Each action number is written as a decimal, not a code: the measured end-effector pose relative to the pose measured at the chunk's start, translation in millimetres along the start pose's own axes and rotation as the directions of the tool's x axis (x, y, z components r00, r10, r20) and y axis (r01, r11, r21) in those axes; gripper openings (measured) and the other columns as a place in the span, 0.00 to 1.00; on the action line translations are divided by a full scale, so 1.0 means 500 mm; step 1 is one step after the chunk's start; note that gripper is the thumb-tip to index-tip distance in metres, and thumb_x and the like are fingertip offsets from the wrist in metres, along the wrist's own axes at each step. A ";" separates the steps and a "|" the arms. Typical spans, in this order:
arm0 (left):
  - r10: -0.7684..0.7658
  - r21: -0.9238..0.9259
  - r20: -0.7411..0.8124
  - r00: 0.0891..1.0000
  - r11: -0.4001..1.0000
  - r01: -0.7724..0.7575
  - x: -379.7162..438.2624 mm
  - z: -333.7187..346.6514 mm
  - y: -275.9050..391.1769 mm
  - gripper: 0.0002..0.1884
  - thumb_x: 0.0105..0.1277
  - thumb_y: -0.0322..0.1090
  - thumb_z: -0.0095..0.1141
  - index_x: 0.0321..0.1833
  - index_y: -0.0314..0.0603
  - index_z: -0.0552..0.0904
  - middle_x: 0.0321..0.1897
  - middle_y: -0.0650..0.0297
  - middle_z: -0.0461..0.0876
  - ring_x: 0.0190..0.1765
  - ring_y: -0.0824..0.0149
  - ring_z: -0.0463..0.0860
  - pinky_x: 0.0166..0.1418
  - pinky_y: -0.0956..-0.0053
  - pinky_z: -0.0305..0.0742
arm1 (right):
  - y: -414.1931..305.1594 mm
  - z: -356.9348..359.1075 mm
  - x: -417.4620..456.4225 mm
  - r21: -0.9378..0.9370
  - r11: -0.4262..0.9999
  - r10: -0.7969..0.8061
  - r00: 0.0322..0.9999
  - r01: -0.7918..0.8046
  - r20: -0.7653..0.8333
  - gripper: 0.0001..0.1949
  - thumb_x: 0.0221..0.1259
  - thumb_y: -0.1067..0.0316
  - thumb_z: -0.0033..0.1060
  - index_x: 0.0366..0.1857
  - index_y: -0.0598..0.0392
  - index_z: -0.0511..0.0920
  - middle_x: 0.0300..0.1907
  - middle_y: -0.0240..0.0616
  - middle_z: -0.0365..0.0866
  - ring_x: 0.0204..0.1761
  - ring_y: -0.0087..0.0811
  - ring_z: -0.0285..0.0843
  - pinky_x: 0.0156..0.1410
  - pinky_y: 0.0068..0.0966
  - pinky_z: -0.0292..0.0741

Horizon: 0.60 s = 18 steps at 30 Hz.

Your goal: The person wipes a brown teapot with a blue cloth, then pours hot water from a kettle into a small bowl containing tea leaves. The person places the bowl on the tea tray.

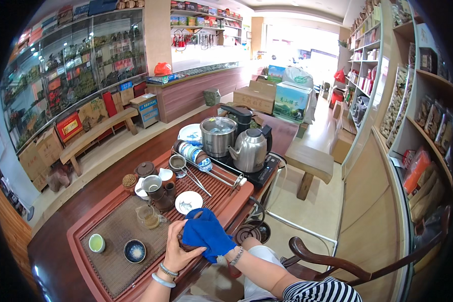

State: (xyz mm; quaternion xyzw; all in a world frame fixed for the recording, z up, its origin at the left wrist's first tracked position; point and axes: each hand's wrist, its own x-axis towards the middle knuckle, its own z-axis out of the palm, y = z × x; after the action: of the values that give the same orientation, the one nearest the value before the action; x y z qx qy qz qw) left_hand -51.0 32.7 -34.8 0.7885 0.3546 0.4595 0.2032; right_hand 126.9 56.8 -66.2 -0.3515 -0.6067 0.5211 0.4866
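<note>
My left hand grips a dark brown clay vessel, probably a teapot, at the front edge of the tea tray. A blue cloth drapes over the vessel and hides most of its shape. Under and behind that cloth, my right hand presses from the right; its fingers are covered. Just beyond the cloth lies a white dish with a painted design. Left of it stands a glass pitcher holding a little amber liquid. A cup of pale green tea and a dark blue bowl rest on the woven mat.
A steel kettle and a steel pot stand on the black hot plate. Metal tongs and a cup rack lie on the slats. A strainer tops a dark holder. A wooden armchair is at my right.
</note>
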 end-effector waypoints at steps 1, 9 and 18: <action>-0.073 -0.128 0.017 0.997 0.989 0.074 -0.007 0.008 -0.011 0.50 0.48 0.37 0.85 0.74 0.40 0.68 0.66 0.50 0.70 0.66 0.52 0.77 0.69 0.59 0.75 | -0.003 -0.008 -0.002 -0.069 0.998 -0.006 0.999 0.008 0.033 0.21 0.79 0.63 0.57 0.70 0.55 0.70 0.64 0.40 0.77 0.63 0.30 0.79 0.63 0.27 0.83; -0.347 -0.638 0.170 0.922 0.674 0.371 -0.020 0.021 -0.011 0.49 0.56 0.21 0.77 0.79 0.42 0.61 0.71 0.56 0.71 0.70 0.61 0.75 0.75 0.64 0.73 | 0.045 0.009 -0.053 -0.678 0.678 -0.396 0.918 0.284 -0.012 0.33 0.72 0.52 0.66 0.76 0.52 0.64 0.70 0.44 0.72 0.67 0.45 0.78 0.67 0.42 0.79; -0.300 -0.953 0.252 0.920 0.086 0.289 -0.005 -0.004 0.015 0.37 0.78 0.47 0.57 0.84 0.45 0.56 0.75 0.52 0.69 0.74 0.54 0.73 0.77 0.54 0.69 | -0.092 0.049 -0.026 -0.791 0.549 -0.532 0.843 0.271 -0.080 0.31 0.63 0.50 0.72 0.67 0.53 0.74 0.67 0.49 0.75 0.69 0.50 0.73 0.72 0.43 0.71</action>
State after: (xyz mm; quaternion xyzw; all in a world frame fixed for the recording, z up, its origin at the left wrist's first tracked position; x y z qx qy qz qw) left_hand -50.6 25.7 -30.4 0.3768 0.1230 0.5303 0.7495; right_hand 110.9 28.1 -24.0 -0.4474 -0.7464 0.0317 0.4917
